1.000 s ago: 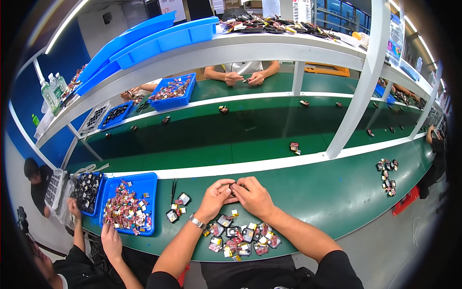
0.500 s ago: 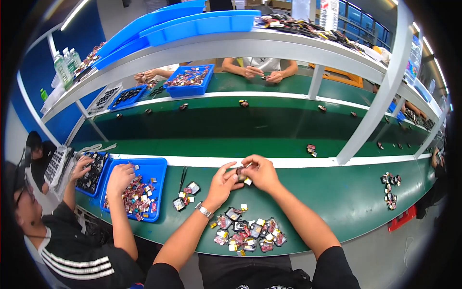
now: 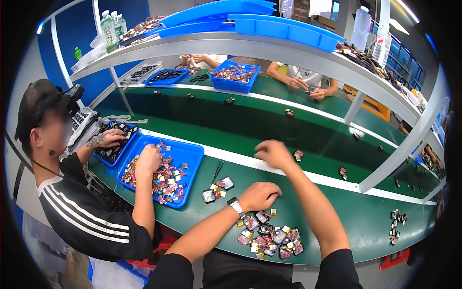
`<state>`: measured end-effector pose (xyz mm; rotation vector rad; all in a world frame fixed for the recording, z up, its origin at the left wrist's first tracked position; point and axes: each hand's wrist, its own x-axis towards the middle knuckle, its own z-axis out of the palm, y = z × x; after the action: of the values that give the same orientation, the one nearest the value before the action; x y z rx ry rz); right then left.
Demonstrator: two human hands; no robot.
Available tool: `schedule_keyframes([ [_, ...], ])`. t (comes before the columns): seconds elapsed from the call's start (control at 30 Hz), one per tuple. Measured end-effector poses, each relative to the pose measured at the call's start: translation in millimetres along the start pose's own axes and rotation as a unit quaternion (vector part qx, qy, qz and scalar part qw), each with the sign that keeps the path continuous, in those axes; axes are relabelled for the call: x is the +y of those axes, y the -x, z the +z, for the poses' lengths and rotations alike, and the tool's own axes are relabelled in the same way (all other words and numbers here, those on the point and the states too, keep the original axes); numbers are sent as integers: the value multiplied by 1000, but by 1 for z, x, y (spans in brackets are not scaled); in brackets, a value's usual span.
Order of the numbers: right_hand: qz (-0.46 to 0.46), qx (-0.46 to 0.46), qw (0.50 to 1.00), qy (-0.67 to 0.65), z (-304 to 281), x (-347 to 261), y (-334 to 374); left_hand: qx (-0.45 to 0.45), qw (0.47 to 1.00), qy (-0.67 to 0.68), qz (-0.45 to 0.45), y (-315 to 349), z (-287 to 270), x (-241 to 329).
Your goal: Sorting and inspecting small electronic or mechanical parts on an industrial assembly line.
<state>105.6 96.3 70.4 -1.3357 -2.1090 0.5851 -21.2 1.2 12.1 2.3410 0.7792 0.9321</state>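
Observation:
My left hand (image 3: 261,195), with a metal-band watch on its wrist, rests low over the green table, fingers curled inward; whatever they may hold is hidden. My right hand (image 3: 274,154) is stretched forward over the white rail, its fingers smeared by motion. Close to its right, a small red-and-black electronic piece (image 3: 298,155) lies on the green belt. Beneath my left wrist and to its right spreads a pile of small black housings with red boards and yellow-white tabs (image 3: 269,236). A few similar pieces (image 3: 208,195) and dark tweezers (image 3: 218,169) lie left of that hand.
A co-worker at left reaches into a blue tray of small red parts (image 3: 195,159) and one of black parts (image 3: 102,153). A white rail (image 3: 231,156) edges the belt. Overhead runs a shelf (image 3: 192,47) on metal posts. More pieces (image 3: 395,225) lie far right.
My hands have parted; the small piece between them is gone from there. My right hand moved forward, and a piece now lies on the belt beside it. The view has turned left.

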Motion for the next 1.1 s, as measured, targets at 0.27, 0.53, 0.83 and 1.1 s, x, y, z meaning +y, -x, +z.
schedule_keyframes([
  [0.27,-20,-258,962,87,82,-55,0,-95,994,-59,0,4,24,-28],
  [0.53,34,-172,914,-366,-28,-24,37,16,995,45,-89,-1,11,-2],
  [0.83,69,-122,985,-104,-73,-8,133,-102,788,558,-240,-8,6,1],
  [1.1,-4,29,991,-133,-51,3,160,-104,791,546,-257,-11,1,0],
])
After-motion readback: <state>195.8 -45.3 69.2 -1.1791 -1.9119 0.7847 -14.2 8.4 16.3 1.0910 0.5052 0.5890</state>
